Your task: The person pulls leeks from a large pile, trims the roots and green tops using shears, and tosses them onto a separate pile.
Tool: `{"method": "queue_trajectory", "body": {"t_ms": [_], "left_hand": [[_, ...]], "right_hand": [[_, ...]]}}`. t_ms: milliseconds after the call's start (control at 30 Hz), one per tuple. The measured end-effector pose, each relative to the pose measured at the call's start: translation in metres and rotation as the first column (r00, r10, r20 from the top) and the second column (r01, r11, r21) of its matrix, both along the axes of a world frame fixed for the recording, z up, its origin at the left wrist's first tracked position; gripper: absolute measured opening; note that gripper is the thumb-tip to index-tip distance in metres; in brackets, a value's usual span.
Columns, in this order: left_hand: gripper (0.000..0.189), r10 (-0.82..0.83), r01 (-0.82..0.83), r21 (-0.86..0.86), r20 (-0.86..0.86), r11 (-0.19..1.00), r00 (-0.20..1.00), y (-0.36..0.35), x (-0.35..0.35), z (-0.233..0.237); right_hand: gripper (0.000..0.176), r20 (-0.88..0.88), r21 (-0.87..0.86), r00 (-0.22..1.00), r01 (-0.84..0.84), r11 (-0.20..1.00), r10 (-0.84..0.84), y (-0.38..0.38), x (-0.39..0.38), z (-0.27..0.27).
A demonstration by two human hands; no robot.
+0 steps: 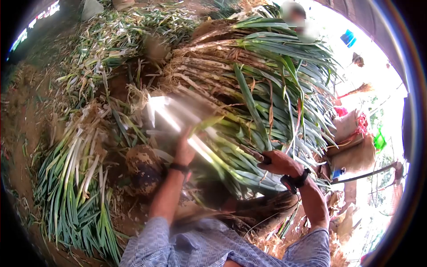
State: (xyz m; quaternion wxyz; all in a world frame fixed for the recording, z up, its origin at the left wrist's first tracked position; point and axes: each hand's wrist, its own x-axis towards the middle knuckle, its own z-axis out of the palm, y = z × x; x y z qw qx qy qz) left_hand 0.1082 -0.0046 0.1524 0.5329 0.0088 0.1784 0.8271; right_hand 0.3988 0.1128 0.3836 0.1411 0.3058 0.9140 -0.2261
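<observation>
My left hand [184, 149], slightly blurred, is closed around a leek [202, 150]. Its white stalk runs up to the left in bright light, and its green leaves trail to the lower right. My right hand [281, 163] grips the dark handle of a knife [252, 154], whose short blade points left over the leaves. Just beyond both hands lies a big heap of untrimmed leeks [284, 89], with roots to the left and leaves to the right. Left of my knee [143, 169], a pile of leeks with pale, stripped stalks [75, 164] rests on the ground.
Cut leaves and peelings [129, 35] cover the ground at the upper left. Bare soil [26, 107] shows along the far left. Sacks [356, 151] stand at the right, with a curved pole [364, 176] near them. A person's head [293, 15] appears behind the heap.
</observation>
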Motion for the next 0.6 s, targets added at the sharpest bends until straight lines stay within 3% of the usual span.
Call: {"method": "queue_trajectory", "body": {"t_ms": [100, 200, 233, 367, 467, 600], "left_hand": [[0.052, -0.048, 0.044, 0.054, 0.091, 0.998, 0.995, 0.005, -0.002, -0.034], [0.054, 0.067, -0.065, -0.027, 0.102, 0.998, 0.993, -0.004, 0.01, -0.005], [0.056, 0.042, -0.046, 0.06, 0.055, 0.997, 0.998, -0.004, 0.01, -0.007], [0.045, 0.087, -0.094, 0.033, 0.165, 0.995, 0.982, -0.003, 0.017, -0.007], [0.062, 0.053, -0.055, 0.064, 0.043, 0.996, 0.998, 0.0, 0.015, -0.028], [0.058, 0.058, -0.059, 0.109, 0.014, 0.992, 0.998, -0.009, 0.017, -0.002]], "right_hand": [[0.034, -0.03, -0.009, 0.998, -0.048, 0.999, 0.048, 0.0, -0.029, 0.005], [0.036, -0.146, 0.06, 0.988, -0.034, 0.998, 0.042, -0.009, -0.06, 0.009], [0.037, -0.131, 0.069, 0.991, -0.027, 0.997, 0.036, -0.008, -0.069, 0.007], [0.036, -0.032, 0.155, 0.99, -0.131, 0.979, 0.138, -0.012, -0.109, 0.007], [0.033, -0.094, 0.181, 0.971, -0.199, 0.963, 0.219, -0.019, -0.139, 0.003], [0.034, -0.011, 0.089, 0.985, -0.172, 0.981, 0.174, -0.015, -0.155, 0.0]]}}
